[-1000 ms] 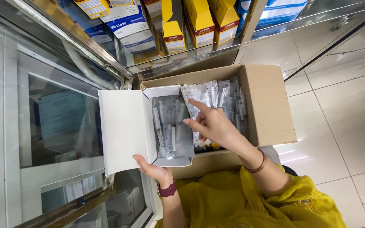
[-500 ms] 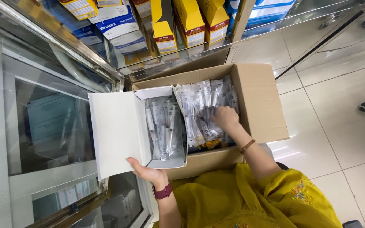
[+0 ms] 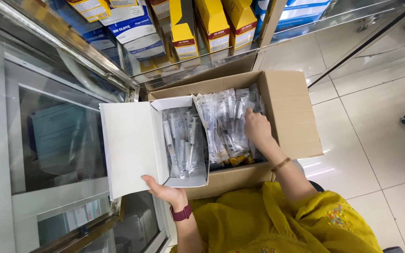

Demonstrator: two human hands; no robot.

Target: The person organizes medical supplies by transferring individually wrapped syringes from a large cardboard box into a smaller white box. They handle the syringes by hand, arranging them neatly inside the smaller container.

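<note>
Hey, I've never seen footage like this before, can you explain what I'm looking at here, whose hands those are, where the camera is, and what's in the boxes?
The one view comes from a camera worn on a person's head, looking down at their own two bare hands; no machine is involved. A brown cardboard carton sits open on their lap, above a tiled floor. It is packed with syringes in clear wrappers. The left hand, with a maroon watch on its wrist, holds a small white box by its lower edge; its lid is folded open and several wrapped syringes already lie inside. The right hand, with a thin bangle on its wrist, reaches into the carton and rests on the packets. Whether it has gripped one is hidden. Behind the carton stands a glass cabinet with yellow and blue boxes on a shelf.
</note>
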